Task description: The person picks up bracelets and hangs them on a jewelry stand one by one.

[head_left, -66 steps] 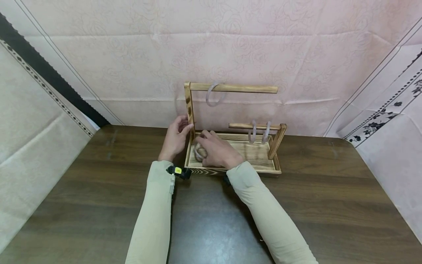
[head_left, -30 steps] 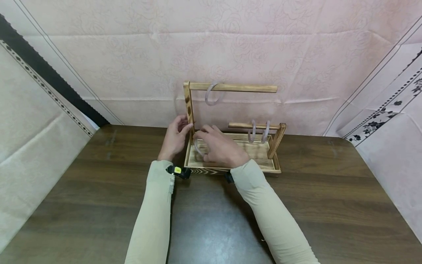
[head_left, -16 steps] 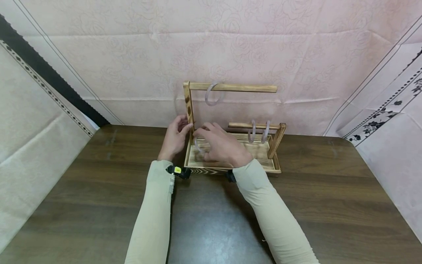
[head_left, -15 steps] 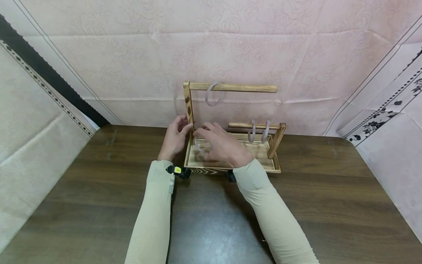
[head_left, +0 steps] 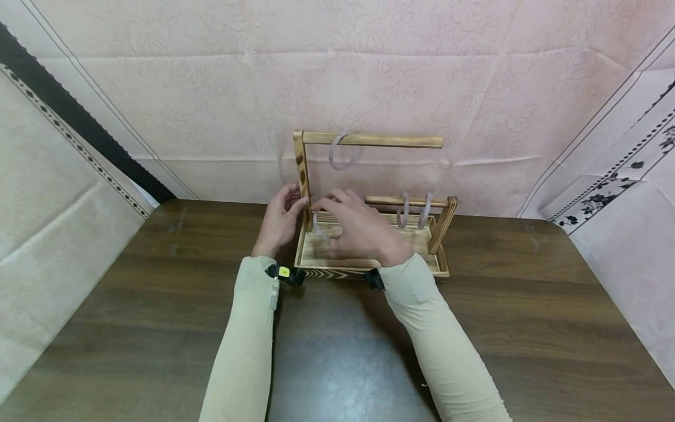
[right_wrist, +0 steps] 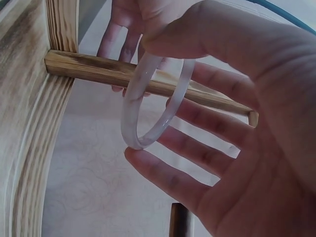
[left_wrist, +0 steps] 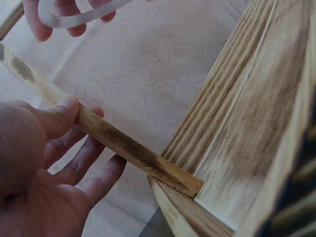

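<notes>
My left hand [head_left: 279, 221] grips the upright post [left_wrist: 118, 140] of a wooden bangle stand, thumb on one side and fingers behind. In my right hand [head_left: 364, 230], a pale translucent bangle [right_wrist: 129, 118] is pinched between thumb and fingertips. It is tilted on edge over the left end of the stand's tray [head_left: 401, 241], close beside the post. Another bangle [head_left: 332, 155] hangs from the upper bar [head_left: 401, 142]. Two more, a left bangle [head_left: 405, 211] and a right bangle [head_left: 425, 211], hang on the lower bar [head_left: 381, 201].
The stand sits near the back edge of a dark wooden table [head_left: 158, 328]. Pink patterned cloth [head_left: 211, 117] rises close behind it. The upper bar's right end is free, and so is the lower bar's left end.
My right hand has risen a little and shifted to the right, bringing its bangle up from the tray floor. The left hand stays on the post; the hanging bangles have not moved.
</notes>
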### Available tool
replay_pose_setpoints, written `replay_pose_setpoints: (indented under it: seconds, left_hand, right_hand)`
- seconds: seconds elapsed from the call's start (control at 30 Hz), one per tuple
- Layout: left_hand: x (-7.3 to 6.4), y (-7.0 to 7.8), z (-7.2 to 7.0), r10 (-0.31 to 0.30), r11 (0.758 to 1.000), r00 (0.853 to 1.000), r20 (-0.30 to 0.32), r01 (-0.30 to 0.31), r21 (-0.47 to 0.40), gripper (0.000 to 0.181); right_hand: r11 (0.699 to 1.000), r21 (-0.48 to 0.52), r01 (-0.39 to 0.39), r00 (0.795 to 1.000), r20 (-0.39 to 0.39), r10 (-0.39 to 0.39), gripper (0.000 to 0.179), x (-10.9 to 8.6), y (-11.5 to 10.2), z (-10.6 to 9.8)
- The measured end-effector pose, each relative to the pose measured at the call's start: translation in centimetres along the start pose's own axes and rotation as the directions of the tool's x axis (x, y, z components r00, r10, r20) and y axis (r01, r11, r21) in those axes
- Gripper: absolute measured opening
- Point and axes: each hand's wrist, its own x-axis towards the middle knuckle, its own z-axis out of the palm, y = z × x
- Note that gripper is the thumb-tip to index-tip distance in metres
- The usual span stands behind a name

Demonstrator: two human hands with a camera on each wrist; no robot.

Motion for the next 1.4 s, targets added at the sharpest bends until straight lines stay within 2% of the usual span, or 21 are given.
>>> replay_pose_setpoints:
  seconds: [0.2,0.33,0.4,0.63,1.0,1.4]
  left_hand:
    - [-1.2,2.7,-0.1,-0.014,1.000,1.000,0.007,0.014,0.017,0.036]
    - [-1.4,3.0,-0.1,-0.001,0.999,1.000,0.003,0.001,0.038,0.035]
    - [-1.3,2.9,0.0,0.003,0.999,1.000,0.001,-0.003,0.031,0.035]
    - [0.3,-0.5,0.2,0.047,0.999,0.999,-0.019,-0.047,-0.014,0.033]
    - [0.2,-0.5,0.2,0.038,0.999,0.999,-0.015,-0.038,0.007,0.034]
    - [0.2,-0.5,0.1,0.038,0.999,0.999,-0.016,-0.039,-0.015,0.034]
  right_hand:
    - [1.000,0.003,0.021,1.000,-0.016,-0.021,0.070,-0.1,0.3,-0.6]
    - [0.999,0.003,0.037,0.999,-0.028,-0.037,0.070,-0.3,0.5,-1.0]
    - [0.999,0.003,0.053,0.998,-0.045,-0.053,0.069,-0.4,0.7,-1.1]
    - [0.997,-0.011,0.072,0.993,-0.096,-0.073,0.068,-0.8,1.1,-1.7]
    - [0.996,-0.022,0.089,0.991,-0.102,-0.090,0.070,-0.9,1.1,-2.2]
    - [0.994,0.026,0.107,0.987,-0.122,-0.103,0.069,-1.3,0.9,-2.8]
